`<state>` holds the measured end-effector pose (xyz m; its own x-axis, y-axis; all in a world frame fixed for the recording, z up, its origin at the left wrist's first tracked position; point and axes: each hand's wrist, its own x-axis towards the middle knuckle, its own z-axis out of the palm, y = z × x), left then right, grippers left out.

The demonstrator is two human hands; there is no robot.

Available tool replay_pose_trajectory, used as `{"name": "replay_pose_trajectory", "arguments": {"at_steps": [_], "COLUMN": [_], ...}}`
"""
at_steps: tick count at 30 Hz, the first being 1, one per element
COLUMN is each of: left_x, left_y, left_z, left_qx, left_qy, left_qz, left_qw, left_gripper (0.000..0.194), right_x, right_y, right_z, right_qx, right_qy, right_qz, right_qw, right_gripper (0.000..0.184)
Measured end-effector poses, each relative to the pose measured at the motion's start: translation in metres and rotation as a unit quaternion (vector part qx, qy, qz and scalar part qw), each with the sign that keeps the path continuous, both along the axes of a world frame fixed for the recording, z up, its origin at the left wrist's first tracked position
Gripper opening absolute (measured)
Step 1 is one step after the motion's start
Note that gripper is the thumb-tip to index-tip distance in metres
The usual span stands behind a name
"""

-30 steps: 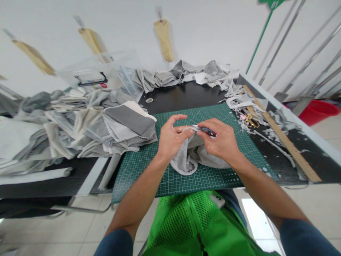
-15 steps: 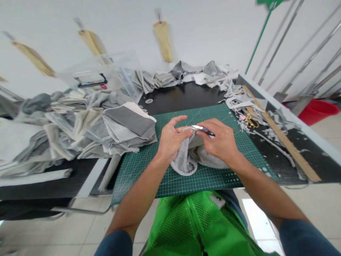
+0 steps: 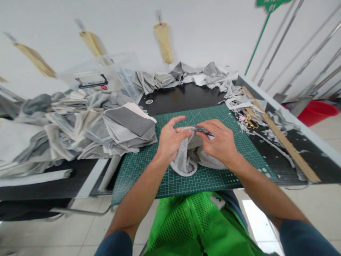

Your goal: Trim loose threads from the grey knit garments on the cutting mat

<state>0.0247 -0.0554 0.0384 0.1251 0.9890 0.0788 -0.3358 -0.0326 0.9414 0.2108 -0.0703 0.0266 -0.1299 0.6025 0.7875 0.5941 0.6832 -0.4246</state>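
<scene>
A bunched piece of grey fabric rests on the green cutting mat. My left hand pinches the fabric's upper edge between thumb and forefinger, the other fingers raised. My right hand is closed on a small snipping tool with a dark handle; its metal tip lies at the fabric edge right beside my left fingertips.
Stacks of grey and white fabric pieces crowd the table's left. A clear plastic box stands behind them. Scraps, gold-handled scissors and a long wooden ruler lie at the right. More fabric lines the back wall.
My right hand has shifted slightly left, bringing the tool's tip closer against my left fingertips. The fabric and left hand have barely moved.
</scene>
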Motion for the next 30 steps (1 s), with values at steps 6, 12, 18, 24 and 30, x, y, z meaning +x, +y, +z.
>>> {"name": "replay_pose_trajectory", "arguments": {"at_steps": [6, 12, 18, 24, 30], "left_x": [0.0005, 0.0003, 0.0004, 0.0017, 0.0024], "left_y": [-0.0004, -0.0007, -0.0007, -0.0028, -0.0031], "left_z": [0.0006, 0.0004, 0.0005, 0.0026, 0.0026], "left_qx": [-0.007, -0.001, 0.0, 0.0, 0.003], "left_qy": [-0.004, 0.002, 0.0, 0.002, 0.008], "left_qz": [0.001, -0.001, -0.005, 0.0, 0.002], "left_qw": [1.0, 1.0, 1.0, 1.0, 1.0], "left_gripper": [0.087, 0.086, 0.084, 0.083, 0.084], "right_x": [-0.0013, -0.002, -0.0025, -0.0029, -0.0015], "right_y": [-0.0012, 0.0002, 0.0005, -0.0006, -0.0011], "right_z": [-0.0006, -0.0004, 0.0003, 0.001, 0.0031], "right_qx": [0.006, 0.011, -0.002, -0.006, -0.014], "right_qy": [0.003, 0.008, 0.019, 0.018, 0.011], "right_qz": [-0.002, 0.001, 0.008, 0.006, 0.002], "right_qw": [1.0, 1.0, 1.0, 1.0, 1.0], "right_gripper": [0.02, 0.018, 0.017, 0.018, 0.017]}}
